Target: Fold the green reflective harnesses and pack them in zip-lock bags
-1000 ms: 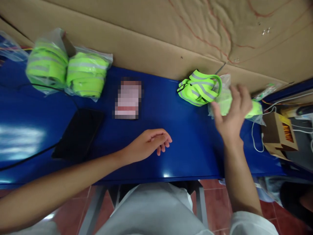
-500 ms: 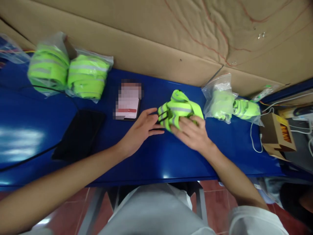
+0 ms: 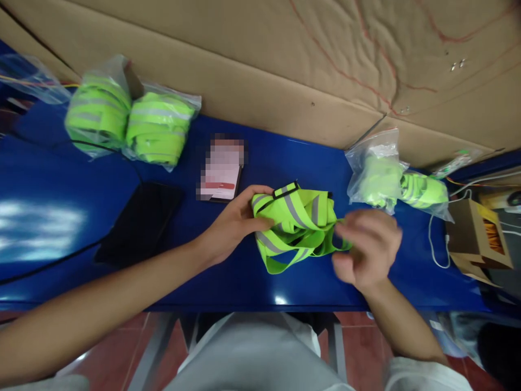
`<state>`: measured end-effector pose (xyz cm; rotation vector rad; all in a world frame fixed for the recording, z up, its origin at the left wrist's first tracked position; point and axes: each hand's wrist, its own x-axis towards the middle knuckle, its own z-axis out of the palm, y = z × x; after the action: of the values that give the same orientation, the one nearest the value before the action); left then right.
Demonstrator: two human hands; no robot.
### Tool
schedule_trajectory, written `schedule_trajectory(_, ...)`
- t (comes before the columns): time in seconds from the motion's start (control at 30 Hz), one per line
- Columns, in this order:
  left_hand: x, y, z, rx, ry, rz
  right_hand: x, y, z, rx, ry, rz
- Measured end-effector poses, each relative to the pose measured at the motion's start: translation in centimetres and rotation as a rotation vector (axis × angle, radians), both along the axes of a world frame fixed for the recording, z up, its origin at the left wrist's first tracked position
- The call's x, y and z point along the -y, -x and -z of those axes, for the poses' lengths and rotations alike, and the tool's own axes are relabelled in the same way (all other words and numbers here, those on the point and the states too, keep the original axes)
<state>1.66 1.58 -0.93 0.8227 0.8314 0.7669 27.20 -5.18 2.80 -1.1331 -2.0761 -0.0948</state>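
Observation:
A bundle of neon yellow-green straps [image 3: 301, 217] with grey reflective stripes and black buckles lies on the blue table in front of me. My left hand [image 3: 240, 220] grips its left side, the thumb over the straps and the fingers behind them. Just right of the bundle, my right hand [image 3: 368, 247] is curled and blurred, pinching a strap end that stretches out from the bundle.
Two bagged strap rolls [image 3: 97, 111] [image 3: 158, 127] stand at the back left, two more bags [image 3: 380, 176] [image 3: 423, 190] at the back right. A phone [image 3: 222, 171], a black tablet-like object [image 3: 138, 225] with a cable, and an open cardboard box [image 3: 472, 231] rest on the blue table [image 3: 260, 288].
The strap bundle has been turned over and lies nearer me. My left hand has closed on its left side. My right hand has moved right, drawing a strap out.

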Motion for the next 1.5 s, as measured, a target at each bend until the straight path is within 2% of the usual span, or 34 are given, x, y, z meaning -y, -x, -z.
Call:
schedule_trajectory(0.03,0.1,0.0,0.1,0.005,-0.027,0.018,-0.4,-0.5,-0.1,-0.084,0.037,0.078)
schedule_trajectory(0.1,0.2,0.0,0.3,0.015,-0.077,0.037,-1.5,-1.0,-0.3,-0.219,0.257,0.085)
schedule_trajectory(0.2,0.3,-0.1,0.4,0.042,-0.137,0.025,-2.6,-1.0,-0.1,-0.282,0.765,-0.053)
schedule_trajectory(0.27,0.2,-0.1,0.3,0.063,-0.167,0.023,-2.8,-0.7,0.1,-0.294,0.885,-0.128)
schedule_trajectory(0.33,0.1,0.0,0.1,0.061,-0.203,0.012,-2.7,-0.6,0.3,-0.289,0.766,-0.11)
schedule_trajectory(0.47,-0.2,0.3,-0.5,0.028,-0.244,-0.025,-2.7,-1.1,0.9,-0.082,0.122,0.068)
schedule_trajectory(0.57,-0.1,0.3,-0.6,0.022,-0.19,-0.014,-2.7,-1.4,1.1,0.071,-0.258,0.092)
schedule_trajectory(0.63,-0.1,0.1,-0.5,0.007,-0.19,-0.097,-2.3,-1.1,1.0,0.147,-0.356,0.097)
schedule_trajectory(0.7,0.0,-0.2,-0.3,0.016,-0.257,-0.186,-1.7,-0.3,0.9,0.236,-0.421,0.09)
schedule_trajectory(0.73,0.0,-0.2,-0.2,0.019,-0.287,-0.181,-1.3,0.2,0.8,0.265,-0.468,0.078)
schedule_trajectory(0.83,0.2,-0.1,-0.2,-0.086,-0.359,-0.043,-0.8,1.6,0.7,0.252,-0.6,0.036)
schedule_trajectory(0.87,0.4,0.0,-0.3,-0.172,-0.413,-0.055,-0.8,1.9,0.7,0.235,-0.61,0.036)
schedule_trajectory(0.93,0.9,0.3,-0.6,-0.323,-0.617,-0.197,-1.0,2.0,1.0,0.215,-0.569,0.028)
schedule_trajectory(1.0,1.3,0.6,-1.1,-0.354,-0.875,-0.314,-1.4,1.6,1.4,0.161,-0.471,-0.018)
schedule_trajectory(1.03,1.4,0.7,-1.3,-0.338,-0.956,-0.303,-1.6,1.3,1.6,0.115,-0.407,-0.046)
schedule_trajectory(1.07,1.5,0.7,-1.4,-0.309,-0.983,-0.259,-1.8,1.0,1.9,0.061,-0.339,-0.072)
schedule_trajectory(1.1,1.4,0.7,-1.4,-0.28,-0.939,-0.197,-1.9,0.7,2.3,0.011,-0.271,-0.094)
schedule_trajectory(1.2,0.8,0.3,-0.8,-0.197,-0.54,0.006,-1.9,0.2,3.2,-0.028,-0.099,-0.128)
schedule_trajectory(1.27,0.4,0.0,-0.2,-0.181,-0.413,0.046,-1.9,0.1,3.7,-0.011,-0.043,-0.123)
schedule_trajectory(1.3,0.2,0.0,-0.1,-0.204,-0.449,0.037,-2.0,0.1,3.9,-0.01,-0.029,-0.109)
schedule_trajectory(1.43,0.5,0.2,-0.1,-0.352,-0.848,-0.025,-2.1,0.3,4.0,-0.022,-0.014,-0.084)
schedule_trajectory(1.5,0.8,0.3,-0.1,-0.415,-0.921,-0.065,-2.1,0.6,4.0,-0.045,-0.021,-0.122)
